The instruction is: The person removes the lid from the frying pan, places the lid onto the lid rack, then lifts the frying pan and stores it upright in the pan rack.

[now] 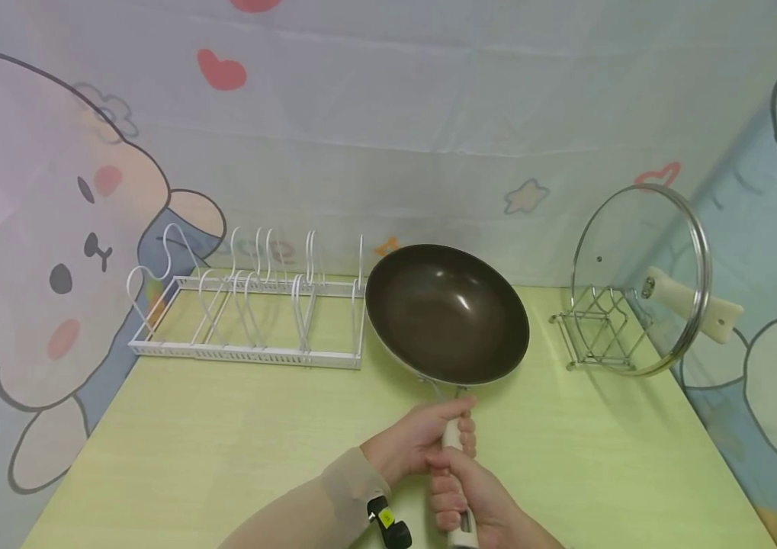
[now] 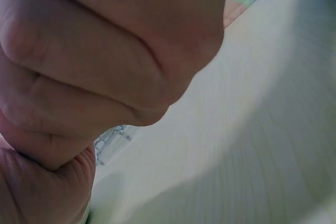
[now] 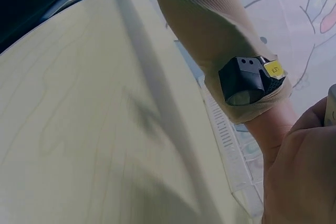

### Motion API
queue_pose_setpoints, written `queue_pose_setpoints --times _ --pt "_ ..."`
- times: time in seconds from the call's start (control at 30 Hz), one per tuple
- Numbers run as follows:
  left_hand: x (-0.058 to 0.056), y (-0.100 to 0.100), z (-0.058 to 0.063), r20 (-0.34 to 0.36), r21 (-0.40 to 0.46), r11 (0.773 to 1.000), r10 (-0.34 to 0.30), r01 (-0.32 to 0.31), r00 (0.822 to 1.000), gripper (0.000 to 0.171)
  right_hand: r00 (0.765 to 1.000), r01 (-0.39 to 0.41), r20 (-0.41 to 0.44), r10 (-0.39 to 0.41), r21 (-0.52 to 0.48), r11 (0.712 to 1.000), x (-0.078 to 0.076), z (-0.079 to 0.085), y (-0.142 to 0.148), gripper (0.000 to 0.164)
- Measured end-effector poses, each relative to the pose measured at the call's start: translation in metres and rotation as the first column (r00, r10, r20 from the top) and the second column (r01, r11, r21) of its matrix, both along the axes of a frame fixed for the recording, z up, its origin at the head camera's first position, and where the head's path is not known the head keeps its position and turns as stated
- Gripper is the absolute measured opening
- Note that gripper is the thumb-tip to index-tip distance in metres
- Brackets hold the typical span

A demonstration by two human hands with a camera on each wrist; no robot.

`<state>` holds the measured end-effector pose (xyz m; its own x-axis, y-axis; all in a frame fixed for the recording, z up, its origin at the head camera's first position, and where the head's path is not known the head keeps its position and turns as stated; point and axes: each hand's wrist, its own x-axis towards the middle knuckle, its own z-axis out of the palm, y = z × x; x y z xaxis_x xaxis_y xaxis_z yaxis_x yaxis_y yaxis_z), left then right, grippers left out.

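In the head view, a deep wok with a dark brown inside tilts toward me, its pale handle pointing at the front of the table. Close to the pan, my left hand grips the handle. Just behind it, my right hand wraps its fingers round the same handle nearer the end. The left wrist view is largely filled by curled fingers. At the right edge of the right wrist view, part of a hand shows, with the other sleeved arm behind it.
Left of the wok stands a white wire rack with several upright loops. On the right, a glass lid with a cream handle stands upright in a small metal rack. All rest on a light wooden table before a cartoon cloth.
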<state>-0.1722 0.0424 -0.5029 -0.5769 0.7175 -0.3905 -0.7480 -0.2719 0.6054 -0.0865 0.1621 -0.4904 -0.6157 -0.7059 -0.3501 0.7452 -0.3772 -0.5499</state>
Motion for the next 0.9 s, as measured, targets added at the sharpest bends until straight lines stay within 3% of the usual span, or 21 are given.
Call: queue_pose_setpoints --times 0.3,0.47,0.73,0.9 --pt "0.000 0.001 0.004 0.002 0.007 1.000 -0.003 0.003 1.000 0.028 0.998 -0.049 -0.049 0.044 -0.108 0.993 0.001 0.000 0.003 0.037" --pt "0.001 -0.001 0.009 -0.014 -0.003 1.000 -0.007 0.007 1.000 0.029 0.993 -0.099 -0.080 0.084 -0.207 0.973 0.000 -0.003 0.002 0.039" --pt "0.002 -0.007 0.018 -0.069 -0.024 1.000 0.007 -0.009 0.998 0.032 0.983 -0.174 -0.126 0.134 -0.402 0.899 -0.003 -0.005 -0.003 0.038" --pt "0.002 -0.010 0.023 -0.084 -0.033 0.999 0.006 -0.009 0.996 0.034 0.979 -0.204 -0.135 0.156 -0.528 0.825 -0.003 -0.006 -0.008 0.043"
